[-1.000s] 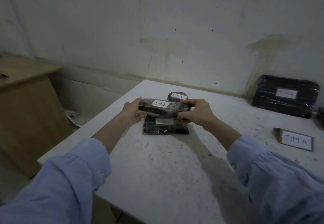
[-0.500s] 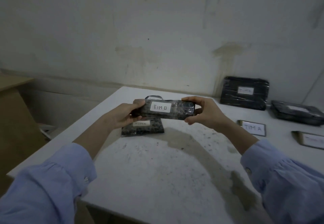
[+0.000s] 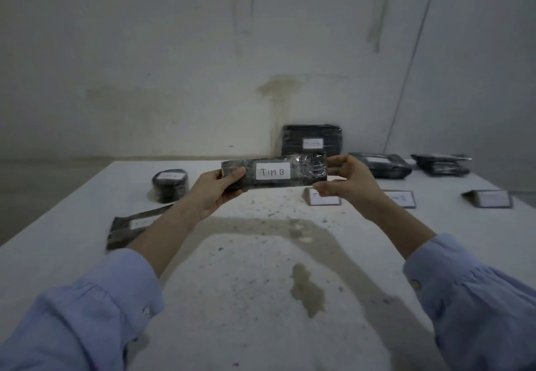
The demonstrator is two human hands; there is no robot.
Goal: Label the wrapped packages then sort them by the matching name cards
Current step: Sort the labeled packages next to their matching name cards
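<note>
While you hold the long wrapped package [image 3: 274, 175] up over the middle of the bench [image 3: 246, 269], clear of its top, read before you move. In the head view your left hand [image 3: 216, 193] grips its left end, thumb on the front face and fingers curled behind. Your right hand [image 3: 348, 182] pinches the right end between thumb and fingertips. The white label [image 3: 273, 171] faces you and reads TIM B.

Toward the bench's far right corner, the nearest name card [image 3: 322, 198] is half hidden by your right hand. The middle card [image 3: 401, 199] is blurred but seems to end in B, and the far card [image 3: 490, 199] is unreadable.

The middle card is probably your target, so confirm its lettering first. Carry the package level in both hands and set it behind that card, label up, apart from the other packages [image 3: 383, 164] along the far edge.
</note>
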